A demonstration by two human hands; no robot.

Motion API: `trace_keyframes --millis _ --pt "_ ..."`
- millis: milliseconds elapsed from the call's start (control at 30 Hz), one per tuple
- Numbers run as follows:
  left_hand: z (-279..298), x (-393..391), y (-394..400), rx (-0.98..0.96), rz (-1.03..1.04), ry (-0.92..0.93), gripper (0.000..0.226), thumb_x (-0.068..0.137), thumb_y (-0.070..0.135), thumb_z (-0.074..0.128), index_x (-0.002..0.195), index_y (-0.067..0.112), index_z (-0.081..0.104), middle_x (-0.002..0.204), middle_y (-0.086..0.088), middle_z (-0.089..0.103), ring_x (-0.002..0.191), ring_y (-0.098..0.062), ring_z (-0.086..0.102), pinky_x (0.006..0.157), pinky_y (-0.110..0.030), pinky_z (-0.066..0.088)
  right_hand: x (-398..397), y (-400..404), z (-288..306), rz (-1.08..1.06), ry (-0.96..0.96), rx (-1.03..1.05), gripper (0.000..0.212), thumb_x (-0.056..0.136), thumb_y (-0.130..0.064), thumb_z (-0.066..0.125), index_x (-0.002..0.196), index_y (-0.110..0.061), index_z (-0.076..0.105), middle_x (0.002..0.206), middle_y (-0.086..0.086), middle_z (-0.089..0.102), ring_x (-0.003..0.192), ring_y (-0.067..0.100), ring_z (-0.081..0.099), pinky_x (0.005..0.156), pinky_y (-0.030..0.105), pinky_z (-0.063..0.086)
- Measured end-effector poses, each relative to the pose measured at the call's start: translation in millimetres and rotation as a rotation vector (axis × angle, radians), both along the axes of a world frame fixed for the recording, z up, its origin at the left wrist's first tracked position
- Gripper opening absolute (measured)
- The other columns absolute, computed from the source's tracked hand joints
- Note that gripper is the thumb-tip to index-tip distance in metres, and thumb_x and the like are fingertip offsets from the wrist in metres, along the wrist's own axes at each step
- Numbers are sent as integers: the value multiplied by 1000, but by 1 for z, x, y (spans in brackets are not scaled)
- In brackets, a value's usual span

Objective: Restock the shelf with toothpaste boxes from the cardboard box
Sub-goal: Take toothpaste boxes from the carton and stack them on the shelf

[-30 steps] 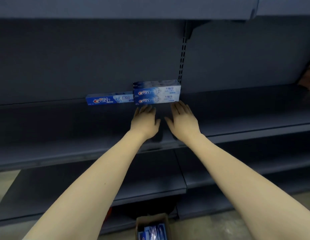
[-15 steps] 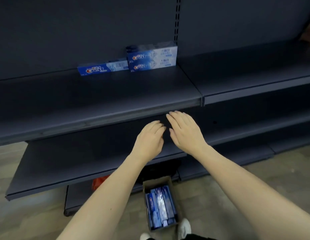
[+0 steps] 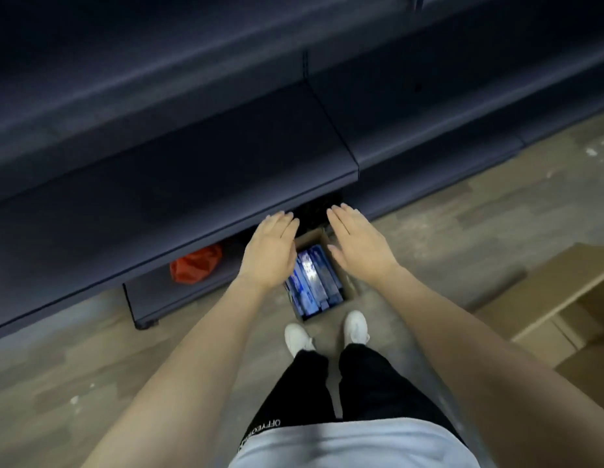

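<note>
While both hands hang flat-fingered and empty, left hand (image 3: 271,253) screens part of the cardboard box (image 3: 315,238) on the floor; right hand (image 3: 359,246) flanks it. Contents: blue toothpaste boxes (image 3: 314,282), packed lengthwise. Risk: a blind, tight pull could crush cartons. Shelf (image 3: 179,184) above.

The head view looked steeply down past dark shelf (image 3: 199,184) boards to the floor. Both arms reached forward, the left hand (image 3: 271,251) and right hand (image 3: 356,246) flat, palms down, fingers straight and holding nothing, above a small open cardboard box (image 3: 315,236) on the floor. Blue toothpaste boxes (image 3: 314,282) lay packed lengthwise inside it. Two white shoes (image 3: 354,327) stood just behind the box. An orange bag (image 3: 195,266) sat on the lowest board, and a larger carton (image 3: 564,298) lay at the right edge
</note>
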State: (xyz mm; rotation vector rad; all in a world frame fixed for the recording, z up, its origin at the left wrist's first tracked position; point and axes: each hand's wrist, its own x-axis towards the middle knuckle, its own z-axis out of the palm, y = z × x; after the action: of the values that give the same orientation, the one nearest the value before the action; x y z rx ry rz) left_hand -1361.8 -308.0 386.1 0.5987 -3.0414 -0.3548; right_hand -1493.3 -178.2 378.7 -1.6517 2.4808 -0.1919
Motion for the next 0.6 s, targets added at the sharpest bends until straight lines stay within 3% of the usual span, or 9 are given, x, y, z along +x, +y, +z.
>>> trace_keyframes --millis 100,133,200,267,433,600 --pt "-44 3 6 20 -19 -69 49 70 -1 72 118 -8 61 121 -23 62 115 -39 58 103 -50 35 7 12 -42 14 -133 90 70 64 -14 82 123 13 55 123 27 59 115 40 58 96 51 44" --pt "-61 3 9 29 -9 -86 50 72 0 71 120 -8 60 124 -22 61 117 -39 56 105 -49 34 8 17 -57 16 -170 109 69 70 -13 78 127 13 51 129 27 55 121 40 53 102 49 40" --pt "-95 1 16 46 5 -138 52 75 3 71 124 -7 57 128 -21 58 122 -37 52 108 -47 30 7 28 -89 25 -208 153 67 89 -17 60 143 7 29 149 22 32 140 32 30 116 35 20" --pt "-127 0 23 66 10 -185 54 78 5 69 129 -5 53 133 -20 54 127 -36 48 111 -46 26 5 39 -124 23 -258 237 66 98 -23 45 150 -2 10 158 11 11 147 21 9 118 26 4" --pt "-212 6 41 99 66 -333 56 96 14 45 147 4 27 154 -11 26 145 -23 17 118 -33 -2 8 51 -208 -29 -373 362 69 99 -25 45 151 -7 4 159 4 6 147 17 3 117 22 3" --pt "-295 2 48 89 35 -539 60 96 17 39 151 10 15 158 -5 14 147 -18 6 118 -32 -6 13 39 -292 -32 -385 405 71 98 -26 46 151 -4 3 159 7 5 147 19 1 118 24 3"
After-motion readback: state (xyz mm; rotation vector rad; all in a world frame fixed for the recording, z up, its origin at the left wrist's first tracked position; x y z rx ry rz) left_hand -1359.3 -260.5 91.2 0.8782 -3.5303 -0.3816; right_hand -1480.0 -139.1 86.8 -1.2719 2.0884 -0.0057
